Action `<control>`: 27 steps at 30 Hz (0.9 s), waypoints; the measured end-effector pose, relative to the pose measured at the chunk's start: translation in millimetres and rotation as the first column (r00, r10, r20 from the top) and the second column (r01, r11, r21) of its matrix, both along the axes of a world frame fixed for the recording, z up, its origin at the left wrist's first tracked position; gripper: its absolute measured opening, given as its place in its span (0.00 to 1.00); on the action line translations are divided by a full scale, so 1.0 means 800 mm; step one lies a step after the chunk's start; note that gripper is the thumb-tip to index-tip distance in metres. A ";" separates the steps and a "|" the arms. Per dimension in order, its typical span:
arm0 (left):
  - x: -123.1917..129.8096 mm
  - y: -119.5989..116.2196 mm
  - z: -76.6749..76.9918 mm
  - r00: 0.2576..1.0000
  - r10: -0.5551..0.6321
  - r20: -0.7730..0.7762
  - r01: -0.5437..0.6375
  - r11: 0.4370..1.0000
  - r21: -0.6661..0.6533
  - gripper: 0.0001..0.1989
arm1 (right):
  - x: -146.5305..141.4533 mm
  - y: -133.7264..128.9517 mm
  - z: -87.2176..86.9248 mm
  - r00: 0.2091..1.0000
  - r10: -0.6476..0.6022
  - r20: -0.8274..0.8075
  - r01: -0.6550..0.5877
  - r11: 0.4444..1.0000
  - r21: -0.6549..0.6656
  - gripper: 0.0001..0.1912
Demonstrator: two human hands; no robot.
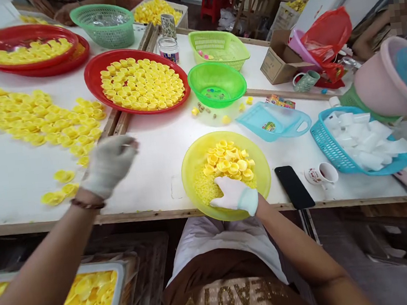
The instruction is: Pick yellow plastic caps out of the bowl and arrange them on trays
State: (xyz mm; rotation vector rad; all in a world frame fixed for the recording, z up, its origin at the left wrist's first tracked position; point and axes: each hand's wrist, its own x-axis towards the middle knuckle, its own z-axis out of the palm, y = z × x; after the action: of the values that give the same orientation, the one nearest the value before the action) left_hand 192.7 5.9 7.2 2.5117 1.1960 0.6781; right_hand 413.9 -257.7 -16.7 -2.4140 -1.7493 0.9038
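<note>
My right hand [234, 194], in a white glove with a pale green cuff, lies inside a yellow bowl [188, 149], thumb and fingers apart. Under it are small pale yellow pellets [204, 189]; beyond its fingers is a heap of small yellow plastic cups [229, 159]. My left hand [112, 162], gloved with bare fingertips, is raised over the table left of the bowl. Its fingers are curled together, and whether they hold anything is hidden. Loose yellow cup pieces [64, 176] lie near my left wrist, part of a wide spread [35, 114] on the left.
A red tray [90, 82] full of yellow cups and a green bowl [217, 73] stand behind. To the right are a blue scoop [269, 121], a phone [293, 186], a mug [315, 175] and a blue basket [324, 144] of white pieces. A crate [120, 277] sits below left.
</note>
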 end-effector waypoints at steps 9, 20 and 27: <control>0.222 -0.131 -0.026 0.877 -0.382 -0.291 0.289 0.904 -0.314 0.11 | 0.020 -0.019 -0.015 0.990 -0.010 -0.141 0.028 0.992 0.125 0.10; 0.153 -0.160 -0.006 0.943 -0.286 0.171 0.299 0.499 -0.814 0.07 | 0.030 -0.032 0.025 0.946 -0.100 -0.307 0.263 0.791 0.552 0.09; 0.156 -0.178 -0.019 0.921 -0.167 0.353 0.387 0.289 -0.876 0.09 | 0.037 -0.040 0.031 0.952 -0.152 -0.266 0.287 0.751 0.595 0.14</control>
State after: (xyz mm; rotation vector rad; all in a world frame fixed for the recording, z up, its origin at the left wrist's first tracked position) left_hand 317.2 -136.1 -7.7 1.4829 0.6693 0.0243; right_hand 443.6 -289.4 8.4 -1.9414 -1.3555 0.4115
